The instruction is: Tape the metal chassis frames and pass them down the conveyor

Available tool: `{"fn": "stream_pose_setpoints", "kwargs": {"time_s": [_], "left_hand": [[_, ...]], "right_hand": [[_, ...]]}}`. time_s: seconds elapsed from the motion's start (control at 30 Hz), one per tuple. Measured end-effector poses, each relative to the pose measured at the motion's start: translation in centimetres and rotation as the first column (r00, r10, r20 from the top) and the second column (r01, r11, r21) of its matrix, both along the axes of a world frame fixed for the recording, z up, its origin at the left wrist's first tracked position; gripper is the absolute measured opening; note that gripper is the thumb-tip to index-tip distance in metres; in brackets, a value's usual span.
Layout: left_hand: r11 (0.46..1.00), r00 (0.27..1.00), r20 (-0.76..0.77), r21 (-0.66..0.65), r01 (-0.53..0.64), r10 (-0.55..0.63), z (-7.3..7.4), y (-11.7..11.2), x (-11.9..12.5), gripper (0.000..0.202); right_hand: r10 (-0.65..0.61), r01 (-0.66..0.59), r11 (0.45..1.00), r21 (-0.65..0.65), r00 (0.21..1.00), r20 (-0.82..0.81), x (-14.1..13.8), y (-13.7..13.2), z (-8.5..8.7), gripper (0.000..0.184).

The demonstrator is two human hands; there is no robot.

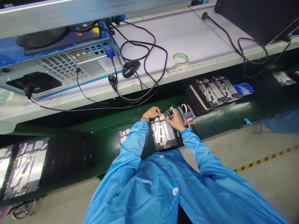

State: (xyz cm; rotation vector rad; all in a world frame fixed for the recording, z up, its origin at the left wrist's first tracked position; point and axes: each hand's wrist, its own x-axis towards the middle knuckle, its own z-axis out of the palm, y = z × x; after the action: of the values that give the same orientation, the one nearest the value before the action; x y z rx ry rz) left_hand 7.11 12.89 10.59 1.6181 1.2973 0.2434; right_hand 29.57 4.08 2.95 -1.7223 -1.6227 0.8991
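Left hand (151, 112), watch on the wrist, lies over the upper edge of a metal-backed tablet panel (162, 133), which sits flat on a dark green conveyor belt (112, 115), low centre of the frame. The fingers (155, 111) of this hand are spread lightly on the panel; no grip is visible. Right hand (175, 122) is at the panel's upper right corner, with its fingers (171, 116) drawn narrow beside a small white strip (172, 109); whether they pinch it cannot be told.

Just right of the panel stands an electric tape dispenser (187, 115), loaded with a roll. A second panel (123, 135) lies left of the left sleeve. Both sleeves belong to a blue smock (154, 183).

Further panels rest in a black tray (215, 91), right of centre, beside a blue bin (244, 89). More panels (25, 168) lie at lower left.

On the white desk (177, 31) above the belt: a tape roll (179, 59), a computer mouse (130, 68), black cables (149, 51) and an open-sided computer unit (70, 59), upper left.
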Motion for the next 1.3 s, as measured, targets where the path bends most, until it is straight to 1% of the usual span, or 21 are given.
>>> {"fn": "stream_pose_setpoints", "kwargs": {"time_s": [0.07,0.1,0.13,0.17,0.23,0.27,0.33,0.4,0.47,0.53,0.6,0.8,0.87,0.97,1.07,1.17,1.3], "left_hand": [[0.992,0.989,0.130,0.097,-0.079,0.067,0.1,-1.0,-2.3,0.023],[0.980,0.976,0.185,0.144,-0.140,0.112,-0.1,-1.8,-3.5,0.020],[0.962,0.961,0.225,0.182,-0.206,0.163,-0.5,-2.8,-4.6,0.018],[0.940,0.943,0.253,0.208,-0.270,0.215,-1.2,-3.9,-5.6,0.017],[0.895,0.905,0.277,0.223,-0.387,0.323,-2.9,-6.3,-7.0,0.021],[0.873,0.884,0.283,0.214,-0.437,0.373,-3.9,-7.6,-7.3,0.025],[0.834,0.832,0.309,0.170,-0.524,0.460,-5.8,-10.0,-7.2,0.033],[0.799,0.777,0.340,0.106,-0.591,0.530,-7.3,-11.7,-6.4,0.037],[0.761,0.725,0.357,0.055,-0.646,0.589,-8.1,-12.7,-5.3,0.037],[0.725,0.682,0.357,0.021,-0.689,0.638,-8.4,-12.9,-4.4,0.034],[0.707,0.662,0.351,0.001,-0.707,0.662,-8.4,-12.7,-3.8,0.033],[0.722,0.680,0.331,-0.006,-0.692,0.655,-8.4,-11.8,-3.2,0.033],[0.718,0.680,0.311,-0.009,-0.696,0.664,-8.5,-11.7,-3.0,0.033],[0.701,0.669,0.284,-0.016,-0.713,0.687,-8.4,-11.6,-2.6,0.032],[0.671,0.640,0.288,-0.016,-0.741,0.713,-8.4,-11.5,-2.2,0.030],[0.646,0.612,0.300,-0.019,-0.763,0.732,-8.5,-11.4,-1.9,0.030],[0.649,0.610,0.315,-0.025,-0.760,0.727,-8.7,-11.4,-1.9,0.031]], "right_hand": [[-0.028,0.023,0.995,0.098,0.998,0.055,-0.7,-0.6,1.2,0.097],[-0.017,0.006,0.989,0.149,0.997,0.071,-1.3,-0.9,1.9,0.093],[0.023,-0.036,0.982,0.184,0.997,0.073,-2.0,-1.2,2.6,0.089],[0.092,-0.103,0.974,0.200,0.994,0.065,-2.9,-1.4,3.3,0.086],[0.266,-0.266,0.944,0.194,0.964,0.028,-5.0,-1.5,4.1,0.085],[0.336,-0.331,0.924,0.190,0.942,0.008,-6.1,-1.4,4.3,0.085],[0.405,-0.393,0.900,0.187,0.914,-0.031,-8.0,-0.8,4.1,0.082],[0.421,-0.404,0.899,0.172,0.904,-0.077,-9.3,0.0,3.5,0.077],[0.425,-0.408,0.901,0.149,0.898,-0.110,-9.9,0.8,3.0,0.074],[0.424,-0.408,0.903,0.136,0.898,-0.119,-10.1,1.3,2.7,0.073],[0.419,-0.404,0.905,0.130,0.901,-0.118,-10.0,1.6,2.7,0.071],[0.404,-0.392,0.913,0.117,0.909,-0.107,-10.1,1.7,2.7,0.071],[0.408,-0.395,0.910,0.129,0.907,-0.106,-10.1,1.8,2.5,0.073],[0.442,-0.424,0.891,0.165,0.891,-0.099,-10.1,2.1,2.4,0.075],[0.486,-0.472,0.864,0.176,0.873,-0.046,-9.9,2.3,2.6,0.072],[0.502,-0.502,0.852,0.149,0.864,0.040,-9.5,2.2,3.1,0.069],[0.499,-0.509,0.854,0.105,0.860,0.109,-9.1,1.9,3.8,0.069]]}}
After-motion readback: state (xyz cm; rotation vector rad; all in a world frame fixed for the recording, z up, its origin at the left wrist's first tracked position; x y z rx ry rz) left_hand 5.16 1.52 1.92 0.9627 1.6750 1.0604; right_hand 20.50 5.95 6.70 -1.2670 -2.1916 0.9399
